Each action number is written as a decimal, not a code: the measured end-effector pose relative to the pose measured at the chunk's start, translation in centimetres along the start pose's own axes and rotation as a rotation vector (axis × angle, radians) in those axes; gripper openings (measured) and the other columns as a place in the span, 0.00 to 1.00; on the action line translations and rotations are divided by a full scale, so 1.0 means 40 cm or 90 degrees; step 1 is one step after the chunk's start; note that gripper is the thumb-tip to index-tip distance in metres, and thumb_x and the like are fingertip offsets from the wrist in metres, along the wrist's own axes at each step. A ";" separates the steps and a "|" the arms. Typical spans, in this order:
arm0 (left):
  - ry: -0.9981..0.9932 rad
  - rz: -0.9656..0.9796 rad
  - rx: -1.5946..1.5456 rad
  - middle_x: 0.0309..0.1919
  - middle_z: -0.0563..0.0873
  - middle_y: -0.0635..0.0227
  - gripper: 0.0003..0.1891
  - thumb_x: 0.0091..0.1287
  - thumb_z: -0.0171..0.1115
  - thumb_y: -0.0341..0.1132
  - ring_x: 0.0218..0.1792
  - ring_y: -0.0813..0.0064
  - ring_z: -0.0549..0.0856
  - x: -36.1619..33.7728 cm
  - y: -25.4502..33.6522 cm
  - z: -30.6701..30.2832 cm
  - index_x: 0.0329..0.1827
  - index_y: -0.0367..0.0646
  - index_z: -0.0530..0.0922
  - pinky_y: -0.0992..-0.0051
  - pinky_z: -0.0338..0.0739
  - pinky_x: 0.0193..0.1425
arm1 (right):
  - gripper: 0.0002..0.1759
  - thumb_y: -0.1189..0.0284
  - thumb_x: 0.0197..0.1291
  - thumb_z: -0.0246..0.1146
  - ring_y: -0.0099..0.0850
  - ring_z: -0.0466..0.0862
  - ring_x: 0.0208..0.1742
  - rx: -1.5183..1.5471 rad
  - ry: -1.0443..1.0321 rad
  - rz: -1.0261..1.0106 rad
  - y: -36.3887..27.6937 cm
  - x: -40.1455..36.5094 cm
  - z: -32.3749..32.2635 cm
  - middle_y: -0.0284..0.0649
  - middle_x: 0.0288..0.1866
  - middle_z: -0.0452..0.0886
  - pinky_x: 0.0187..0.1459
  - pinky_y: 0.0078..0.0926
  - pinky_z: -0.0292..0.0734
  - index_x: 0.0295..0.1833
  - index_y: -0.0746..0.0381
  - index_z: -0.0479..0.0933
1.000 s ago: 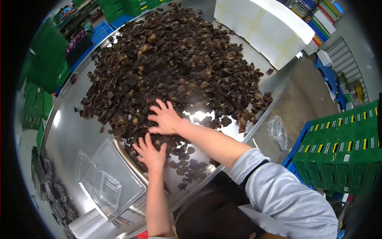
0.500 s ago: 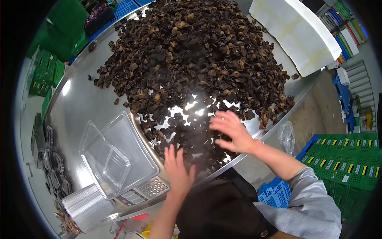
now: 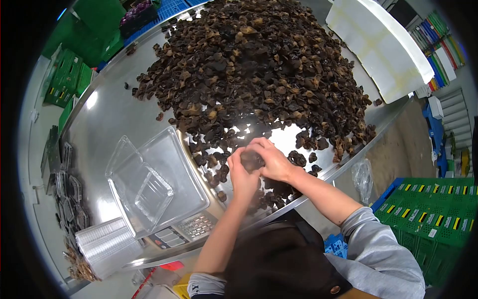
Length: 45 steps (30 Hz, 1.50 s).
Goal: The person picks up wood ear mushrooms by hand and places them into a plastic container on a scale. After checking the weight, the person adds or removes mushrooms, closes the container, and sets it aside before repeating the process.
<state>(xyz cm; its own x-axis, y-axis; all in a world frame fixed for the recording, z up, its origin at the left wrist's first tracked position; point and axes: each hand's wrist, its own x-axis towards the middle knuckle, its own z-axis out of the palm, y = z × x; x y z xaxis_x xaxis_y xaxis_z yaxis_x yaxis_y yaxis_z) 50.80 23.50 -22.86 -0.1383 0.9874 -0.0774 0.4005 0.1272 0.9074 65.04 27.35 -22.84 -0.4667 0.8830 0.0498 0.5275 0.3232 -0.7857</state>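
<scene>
A large heap of dark brown wood ear mushrooms point(image 3: 259, 74) spreads over the metal table, with looser pieces near its front edge. My left hand point(image 3: 242, 177) and my right hand point(image 3: 275, 162) are cupped together, fingers curled round a small clump of mushrooms point(image 3: 252, 160) just above the loose pieces. The fingers partly hide this clump. Left of my hands is a scale point(image 3: 198, 225) with a keypad and a metal pan. An open clear plastic clamshell box point(image 3: 155, 193) lies on the pan; it looks unfilled.
A stack of clear clamshell boxes point(image 3: 107, 246) lies at the table's left front, near several dark-filled boxes point(image 3: 67, 199). A white foam box point(image 3: 381, 50) stands at the back right. Green crates point(image 3: 428, 209) are stacked on the floor at right; more green crates point(image 3: 64, 77) stand at left.
Both hands, spread apart over the loose mushrooms before, have come together and closed round a clump. A patch of bare tabletop now shows behind my right hand. The view has shifted slightly.
</scene>
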 end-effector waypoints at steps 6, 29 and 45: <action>0.011 -0.002 -0.145 0.54 0.76 0.61 0.32 0.46 0.63 0.19 0.57 0.65 0.77 -0.019 0.093 -0.122 0.59 0.43 0.73 0.69 0.72 0.63 | 0.31 0.84 0.42 0.67 0.44 0.75 0.63 0.076 0.031 -0.018 -0.144 0.029 -0.047 0.46 0.59 0.71 0.63 0.34 0.73 0.58 0.62 0.74; 0.289 0.146 0.397 0.73 0.61 0.46 0.46 0.48 0.66 0.27 0.76 0.42 0.56 -0.142 -0.074 -0.631 0.74 0.35 0.57 0.50 0.52 0.77 | 0.49 0.69 0.45 0.75 0.53 0.66 0.72 -0.129 -0.249 -0.212 -0.551 0.282 0.234 0.58 0.74 0.59 0.65 0.41 0.74 0.73 0.64 0.59; 0.432 0.066 -0.286 0.68 0.72 0.53 0.27 0.63 0.55 0.25 0.71 0.59 0.70 -0.189 -0.106 -0.825 0.68 0.31 0.67 0.59 0.61 0.76 | 0.41 0.69 0.49 0.74 0.50 0.84 0.44 -0.228 -0.259 0.071 -0.243 0.014 0.206 0.50 0.67 0.65 0.46 0.46 0.83 0.70 0.50 0.65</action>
<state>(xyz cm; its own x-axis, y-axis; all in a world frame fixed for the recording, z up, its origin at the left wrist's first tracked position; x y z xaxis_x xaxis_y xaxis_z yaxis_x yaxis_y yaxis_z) 20.25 12.39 -12.48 -0.6963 0.7014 0.1525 0.0603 -0.1545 0.9861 53.81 21.89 -20.27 -0.5932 0.7391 -0.3193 0.7648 0.3933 -0.5104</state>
